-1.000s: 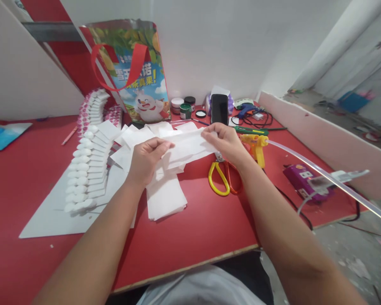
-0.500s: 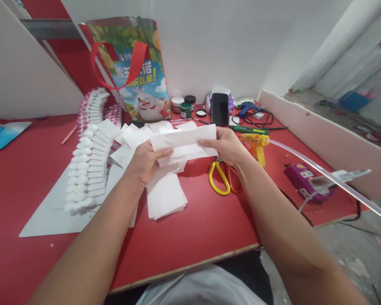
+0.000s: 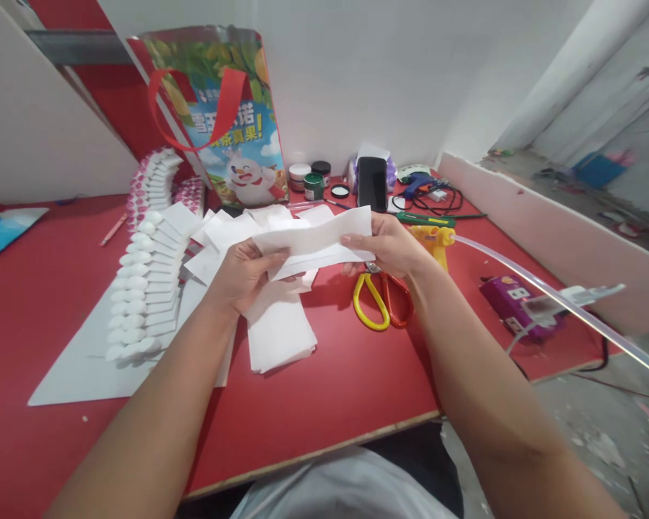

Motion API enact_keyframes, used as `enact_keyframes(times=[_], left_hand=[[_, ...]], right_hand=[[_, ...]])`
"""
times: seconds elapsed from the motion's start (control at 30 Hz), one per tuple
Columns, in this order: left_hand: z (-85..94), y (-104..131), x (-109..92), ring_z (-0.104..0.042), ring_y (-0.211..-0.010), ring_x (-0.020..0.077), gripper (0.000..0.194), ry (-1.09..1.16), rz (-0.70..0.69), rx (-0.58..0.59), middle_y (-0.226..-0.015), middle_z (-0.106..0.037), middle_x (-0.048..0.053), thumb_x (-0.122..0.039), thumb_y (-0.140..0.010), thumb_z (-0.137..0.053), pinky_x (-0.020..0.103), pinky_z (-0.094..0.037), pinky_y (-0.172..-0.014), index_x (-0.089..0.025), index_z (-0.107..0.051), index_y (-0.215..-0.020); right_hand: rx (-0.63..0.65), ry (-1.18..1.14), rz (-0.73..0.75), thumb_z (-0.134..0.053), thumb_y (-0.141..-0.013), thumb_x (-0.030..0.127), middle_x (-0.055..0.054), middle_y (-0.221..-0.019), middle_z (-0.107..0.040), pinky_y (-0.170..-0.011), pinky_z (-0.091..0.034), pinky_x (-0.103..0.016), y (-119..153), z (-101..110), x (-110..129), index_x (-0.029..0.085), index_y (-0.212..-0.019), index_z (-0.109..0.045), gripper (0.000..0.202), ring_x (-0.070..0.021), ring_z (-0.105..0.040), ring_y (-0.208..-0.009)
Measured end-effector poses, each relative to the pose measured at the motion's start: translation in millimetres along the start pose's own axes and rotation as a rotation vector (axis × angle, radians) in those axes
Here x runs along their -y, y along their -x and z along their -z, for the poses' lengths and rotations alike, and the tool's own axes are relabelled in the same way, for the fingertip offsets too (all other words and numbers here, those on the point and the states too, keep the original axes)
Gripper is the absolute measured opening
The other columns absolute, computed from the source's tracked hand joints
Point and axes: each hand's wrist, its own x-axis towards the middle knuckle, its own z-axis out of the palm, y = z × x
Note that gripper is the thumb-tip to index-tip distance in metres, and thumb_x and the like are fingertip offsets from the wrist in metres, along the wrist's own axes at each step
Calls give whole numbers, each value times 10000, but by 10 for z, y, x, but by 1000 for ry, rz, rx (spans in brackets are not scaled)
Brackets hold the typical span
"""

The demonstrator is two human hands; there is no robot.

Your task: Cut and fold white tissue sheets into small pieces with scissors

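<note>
A folded strip of white paper point(image 3: 319, 238) is stretched between my hands above the red table. My left hand point(image 3: 247, 272) pinches its left end, thumb on top. My right hand point(image 3: 392, 245) grips the right end the same way, its other fingers behind the paper. Below it lies a stack of white paper pieces point(image 3: 281, 331), its far part hidden by the held strip. More loose white sheets point(image 3: 213, 241) are spread behind my left hand. Scissors point(image 3: 371, 306) with one yellow and one red handle lie just under my right hand, their blades mostly hidden.
White petal-like pieces point(image 3: 135, 288) stand in a curved row at left on a white sheet point(image 3: 76, 367). A yellow glue gun point(image 3: 438, 241) with a long clear glue stick point(image 3: 541, 288) lies right. Behind are a printed bag point(image 3: 243, 137), paint jars point(image 3: 314, 187), a phone point(image 3: 372, 184) and a purple box point(image 3: 513, 306).
The paper strip's lower fold now lies closer to the upper part, and its right side has tilted up slightly. Both hands keep their hold; the view has shifted slightly.
</note>
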Motion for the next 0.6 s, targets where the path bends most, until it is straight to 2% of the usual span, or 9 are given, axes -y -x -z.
enact_keyframes(times=[0.13,0.3,0.4,0.43,0.5,0.53,0.6], left_hand=[[20,26,-23,-736,-697,220,171,52,-65,134,-803,-784,65,-157,-565,-845,385,-657,-678,-173,-807,-731],[40,84,-94,-739,-683,246,141,53,-6,219,-769,-781,96,-125,-573,-751,457,-647,-756,-176,-818,-685],[60,91,-128,-747,-787,315,195,61,63,338,-833,-777,157,-266,-610,-760,504,-629,-791,-134,-826,-738],[65,85,-128,-744,-791,319,253,63,82,369,-836,-768,170,-355,-645,-764,490,-629,-773,-122,-818,-727],[64,70,-110,-724,-697,259,391,36,108,387,-770,-731,146,-516,-695,-778,393,-622,-666,-129,-762,-642],[54,65,-97,-697,-620,213,428,13,118,378,-713,-704,113,-549,-695,-803,334,-598,-589,-141,-712,-601],[20,70,-78,-650,-511,155,423,-42,171,376,-629,-665,46,-502,-661,-884,253,-527,-475,-163,-632,-630]], right_hand=[[28,-74,26,-810,-683,242,-18,-630,-704,-408,-526,-231,-17,56,-10,136,-825,-693,213,-136,-634,-430],[38,-144,15,-691,-719,207,36,-437,-560,-299,-379,-171,-2,32,15,158,-698,-616,93,-78,-460,-289],[43,-139,4,-657,-740,214,53,-376,-491,-277,-331,-162,9,19,28,169,-675,-588,105,-68,-389,-258],[45,-135,1,-653,-748,221,57,-367,-475,-275,-323,-160,9,17,28,170,-673,-587,112,-66,-375,-255],[49,-127,-12,-654,-751,231,64,-365,-459,-267,-315,-161,9,13,26,168,-667,-591,122,-61,-356,-251],[54,-122,-20,-657,-746,232,66,-368,-456,-264,-316,-163,8,7,24,166,-663,-594,123,-60,-352,-249],[67,-115,-27,-661,-730,234,68,-369,-451,-257,-320,-167,9,-11,23,161,-649,-598,126,-60,-351,-244]])
